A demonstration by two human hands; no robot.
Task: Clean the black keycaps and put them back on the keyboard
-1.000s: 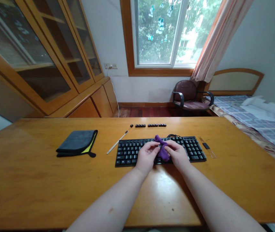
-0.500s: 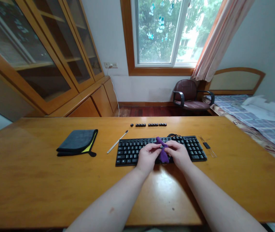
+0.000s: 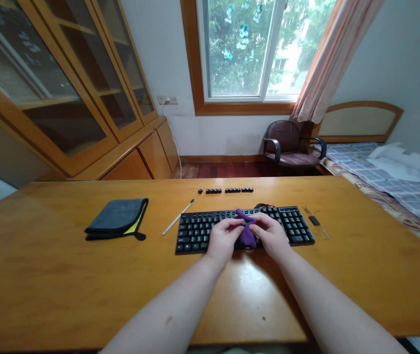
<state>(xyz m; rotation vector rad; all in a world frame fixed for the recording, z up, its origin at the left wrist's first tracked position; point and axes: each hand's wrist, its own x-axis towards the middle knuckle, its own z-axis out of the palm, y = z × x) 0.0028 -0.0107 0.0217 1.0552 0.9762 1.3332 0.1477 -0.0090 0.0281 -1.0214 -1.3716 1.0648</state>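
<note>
I see the left hand (image 3: 222, 241) and right hand (image 3: 273, 237) pinching a purple cloth (image 3: 247, 238) above the keyboard (image 3: 296, 229); beyond their grip, 1 lone keycap (image 3: 200, 191) and 3 keycap groups (image 3: 232, 190) lie off, unfitted.

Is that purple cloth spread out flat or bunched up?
Bunched up: the purple cloth is gathered in folds at the fingertips of the left hand and right hand, over the keyboard.

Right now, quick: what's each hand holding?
Left hand: closed at the purple cloth; whatever it pinches is too small to tell.
Right hand: closed, holding the purple cloth.
</note>
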